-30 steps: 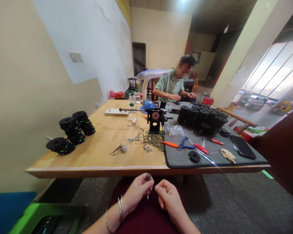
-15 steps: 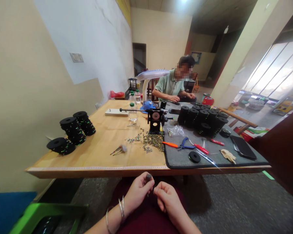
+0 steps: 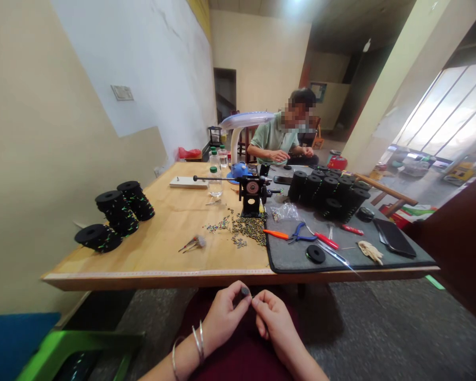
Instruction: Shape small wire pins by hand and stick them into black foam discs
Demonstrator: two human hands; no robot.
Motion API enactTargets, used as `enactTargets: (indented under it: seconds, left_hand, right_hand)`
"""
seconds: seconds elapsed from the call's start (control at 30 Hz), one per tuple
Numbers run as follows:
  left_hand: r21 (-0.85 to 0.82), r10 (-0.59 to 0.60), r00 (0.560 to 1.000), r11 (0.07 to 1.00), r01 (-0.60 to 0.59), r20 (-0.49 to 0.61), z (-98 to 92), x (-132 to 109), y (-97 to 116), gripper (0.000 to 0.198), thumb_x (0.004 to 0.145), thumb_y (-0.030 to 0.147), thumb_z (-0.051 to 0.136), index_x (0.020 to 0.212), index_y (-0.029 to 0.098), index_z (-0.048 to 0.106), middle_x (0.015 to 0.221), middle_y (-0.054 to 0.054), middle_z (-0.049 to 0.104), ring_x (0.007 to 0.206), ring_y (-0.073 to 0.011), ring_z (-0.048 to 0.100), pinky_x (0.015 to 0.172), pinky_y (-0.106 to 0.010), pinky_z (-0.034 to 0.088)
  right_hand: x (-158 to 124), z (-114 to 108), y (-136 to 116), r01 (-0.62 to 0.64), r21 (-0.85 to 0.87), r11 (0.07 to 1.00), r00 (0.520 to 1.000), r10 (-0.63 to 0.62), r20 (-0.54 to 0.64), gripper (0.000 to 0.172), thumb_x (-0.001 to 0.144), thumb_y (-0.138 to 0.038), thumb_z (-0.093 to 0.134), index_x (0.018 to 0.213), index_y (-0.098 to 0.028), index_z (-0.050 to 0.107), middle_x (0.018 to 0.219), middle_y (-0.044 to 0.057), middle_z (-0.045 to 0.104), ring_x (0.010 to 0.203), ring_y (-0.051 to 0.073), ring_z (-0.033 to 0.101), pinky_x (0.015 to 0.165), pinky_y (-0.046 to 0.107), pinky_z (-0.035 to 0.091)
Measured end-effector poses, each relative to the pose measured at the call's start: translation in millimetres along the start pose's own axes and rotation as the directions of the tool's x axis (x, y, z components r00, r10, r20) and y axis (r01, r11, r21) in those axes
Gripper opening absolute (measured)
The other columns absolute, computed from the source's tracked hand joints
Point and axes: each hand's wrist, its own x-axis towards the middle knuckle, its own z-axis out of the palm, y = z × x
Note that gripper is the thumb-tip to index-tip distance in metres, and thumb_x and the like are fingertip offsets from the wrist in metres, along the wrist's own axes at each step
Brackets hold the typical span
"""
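My left hand (image 3: 225,312), with metal bangles (image 3: 199,341) on its wrist, is closed on a small dark grey object (image 3: 245,291) whose kind I cannot make out. Thumb and fingertips of my right hand (image 3: 273,316) are pinched right beside it, almost touching the left fingertips. Whatever the right fingers hold is too small to tell. Both hands are above my lap, just in front of the table edge (image 3: 162,280). On the table beyond lie a heap of small striped beads or tubes (image 3: 250,228) and a small tuft with thin stems (image 3: 198,242).
Black spools (image 3: 110,209) stand at the left, more spools (image 3: 313,188) on the grey mat (image 3: 289,259). A black winding device (image 3: 252,196), a lamp (image 3: 238,140) and bottles (image 3: 215,182) are mid-table. Blue pliers (image 3: 299,231) and scissors (image 3: 333,254) lie right. A co-worker (image 3: 277,137) sits opposite.
My fingertips have drawn closer together, the right hand shifting slightly left and up. The dark object shows a little more. The co-worker's hand on the left has lifted slightly.
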Motion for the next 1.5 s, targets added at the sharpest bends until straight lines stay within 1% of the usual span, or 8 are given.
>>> enactTargets:
  seconds: [0.17,0.33,0.63,0.73,1.0,1.13,1.27,1.5]
  left_hand:
    - [0.043,-0.001,1.000,0.999,0.000,0.017,1.0,-1.9,1.0,0.018,0.080,0.030,0.053,0.071,0.016,0.056,0.066,-0.002,0.057,0.063,-0.0140,0.047,0.060,-0.023,0.036]
    - [0.038,-0.021,0.999,0.999,0.020,0.043,3.0,-1.7,-0.8,0.018,0.079,0.030,0.053,0.070,0.015,0.057,0.064,-0.002,0.055,0.060,-0.0130,0.043,0.057,-0.023,0.034]
    - [0.001,-0.058,0.995,0.998,0.058,0.085,4.3,0.0,0.2,0.015,0.078,0.026,0.050,0.068,0.015,0.052,0.061,0.001,0.048,0.059,-0.0117,0.039,0.056,-0.022,0.032]
    - [-0.011,-0.064,0.995,0.998,0.065,0.074,6.4,1.2,-0.5,0.015,0.077,0.025,0.051,0.066,0.015,0.053,0.058,0.001,0.047,0.057,-0.0113,0.038,0.055,-0.022,0.031]
    - [-0.033,-0.148,0.988,0.988,0.149,0.036,6.0,2.6,-1.4,0.019,0.072,0.031,0.060,0.069,0.013,0.065,0.061,-0.002,0.059,0.060,-0.0139,0.047,0.058,-0.023,0.035]
    - [-0.124,-0.124,0.992,0.985,0.123,0.000,-0.1,5.7,-1.1,0.020,0.076,0.033,0.058,0.077,0.014,0.064,0.072,-0.004,0.062,0.070,-0.0161,0.052,0.066,-0.024,0.039]
    - [-0.158,-0.097,0.995,0.983,0.092,-0.026,-3.1,7.0,-0.4,0.020,0.079,0.034,0.055,0.078,0.015,0.060,0.074,-0.004,0.060,0.072,-0.0163,0.052,0.069,-0.025,0.041]
    - [-0.101,-0.058,0.994,0.994,0.048,-0.098,-0.8,7.8,-4.3,0.021,0.083,0.034,0.051,0.077,0.015,0.057,0.072,-0.003,0.058,0.069,-0.0155,0.051,0.068,-0.025,0.040]
  right_hand:
    - [1.1,0.6,-0.6,0.021,-0.037,0.999,0.999,-0.022,-0.029,0.051,0.067,-0.064,0.057,0.079,-0.016,0.043,0.033,-0.010,0.039,0.028,0.002,0.024,0.033,0.014,0.013]
    - [1.3,-0.6,-1.8,0.064,-0.022,0.998,0.995,-0.066,-0.081,0.048,0.068,-0.061,0.058,0.075,-0.016,0.042,0.034,-0.010,0.037,0.030,0.001,0.024,0.035,0.014,0.014]
    - [4.4,-4.0,4.6,0.088,0.105,0.991,0.990,-0.074,-0.123,0.047,0.068,-0.058,0.061,0.070,-0.016,0.039,0.035,-0.011,0.033,0.033,0.000,0.020,0.038,0.015,0.012]
    - [5.2,-3.5,5.7,0.086,0.112,0.990,0.991,-0.074,-0.107,0.047,0.069,-0.058,0.061,0.069,-0.017,0.039,0.035,-0.011,0.033,0.033,0.001,0.019,0.038,0.016,0.011]
    - [4.9,-2.8,3.9,0.080,0.062,0.995,0.995,-0.076,-0.065,0.047,0.071,-0.060,0.058,0.072,-0.017,0.039,0.036,-0.010,0.036,0.034,0.001,0.021,0.038,0.015,0.013]
    - [3.9,-3.7,1.5,0.033,-0.006,0.999,0.999,-0.032,0.018,0.046,0.072,-0.060,0.055,0.081,-0.016,0.042,0.037,-0.010,0.042,0.031,0.002,0.024,0.035,0.014,0.015]
    - [1.9,-1.3,-3.0,0.003,-0.101,0.995,0.994,0.007,0.105,0.037,0.072,-0.051,0.055,0.075,-0.016,0.042,0.035,-0.009,0.043,0.028,0.002,0.027,0.034,0.013,0.015]
    - [1.0,0.6,-1.6,-0.003,-0.109,0.994,0.998,0.011,0.066,0.021,0.071,-0.038,0.044,0.072,-0.019,0.036,0.032,-0.010,0.042,0.026,0.002,0.025,0.032,0.012,0.016]
